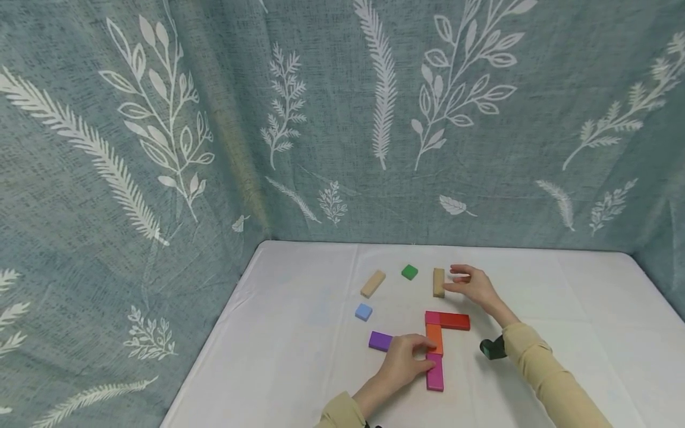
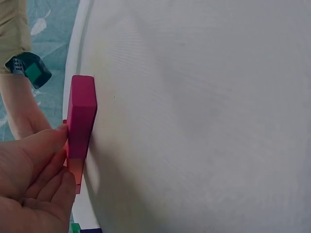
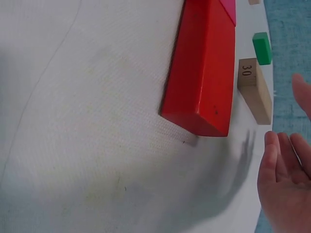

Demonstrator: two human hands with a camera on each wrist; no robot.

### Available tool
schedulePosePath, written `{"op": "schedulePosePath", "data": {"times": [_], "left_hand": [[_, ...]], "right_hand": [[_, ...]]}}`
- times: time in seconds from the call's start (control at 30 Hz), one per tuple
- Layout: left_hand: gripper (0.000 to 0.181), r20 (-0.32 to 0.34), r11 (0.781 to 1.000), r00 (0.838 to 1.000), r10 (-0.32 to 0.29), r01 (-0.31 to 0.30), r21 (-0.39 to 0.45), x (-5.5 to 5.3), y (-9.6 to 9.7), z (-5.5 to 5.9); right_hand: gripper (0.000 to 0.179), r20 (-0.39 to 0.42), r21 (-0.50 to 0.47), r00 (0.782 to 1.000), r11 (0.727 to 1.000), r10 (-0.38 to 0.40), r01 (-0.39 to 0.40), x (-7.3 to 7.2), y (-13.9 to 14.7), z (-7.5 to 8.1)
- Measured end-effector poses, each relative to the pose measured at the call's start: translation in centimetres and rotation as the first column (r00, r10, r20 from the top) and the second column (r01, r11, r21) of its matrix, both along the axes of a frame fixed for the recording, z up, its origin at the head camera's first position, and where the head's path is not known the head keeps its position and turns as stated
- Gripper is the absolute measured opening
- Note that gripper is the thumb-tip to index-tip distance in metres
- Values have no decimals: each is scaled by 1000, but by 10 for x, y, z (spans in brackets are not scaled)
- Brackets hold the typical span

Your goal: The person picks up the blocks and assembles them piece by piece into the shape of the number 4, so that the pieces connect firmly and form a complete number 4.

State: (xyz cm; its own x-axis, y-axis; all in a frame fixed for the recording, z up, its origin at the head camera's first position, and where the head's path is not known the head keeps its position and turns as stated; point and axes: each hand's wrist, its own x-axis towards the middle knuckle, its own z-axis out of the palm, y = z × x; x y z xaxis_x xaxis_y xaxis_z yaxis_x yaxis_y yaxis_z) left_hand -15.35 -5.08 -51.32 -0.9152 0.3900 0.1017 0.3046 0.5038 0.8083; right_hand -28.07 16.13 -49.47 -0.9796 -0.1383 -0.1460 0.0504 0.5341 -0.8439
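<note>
My left hand [image 1: 400, 359] is at the left side of a column of wooden blocks. Its thumb touches the magenta block [image 1: 435, 377], and the fingers lie along the orange block [image 1: 435, 337] just beyond. A small pink block [image 1: 432, 317] caps the column, with a long red block [image 1: 455, 321] running right from it. Farther back, my right hand [image 1: 476, 288] hovers beside a plain wooden block [image 1: 439, 283]. In the right wrist view that block [image 3: 255, 92] has "30" on its end, and the thumb and fingers are spread with nothing between them.
Left of the column lies a purple block [image 1: 380, 341], partly hidden by my left hand. A blue block [image 1: 364, 312], a second plain wooden block [image 1: 373, 284] and a green block [image 1: 409, 272] lie around the back left. The white tabletop [image 1: 299, 333] meets a patterned curtain [image 1: 332, 119].
</note>
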Motion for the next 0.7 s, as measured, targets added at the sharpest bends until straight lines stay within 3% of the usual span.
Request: {"op": "schedulePosePath", "data": {"times": [0.7], "left_hand": [[25, -24, 1000, 999, 21, -21, -14, -1, 5, -1]], "right_hand": [[70, 26, 36, 998, 998, 54, -55, -8, -2, -8]]}}
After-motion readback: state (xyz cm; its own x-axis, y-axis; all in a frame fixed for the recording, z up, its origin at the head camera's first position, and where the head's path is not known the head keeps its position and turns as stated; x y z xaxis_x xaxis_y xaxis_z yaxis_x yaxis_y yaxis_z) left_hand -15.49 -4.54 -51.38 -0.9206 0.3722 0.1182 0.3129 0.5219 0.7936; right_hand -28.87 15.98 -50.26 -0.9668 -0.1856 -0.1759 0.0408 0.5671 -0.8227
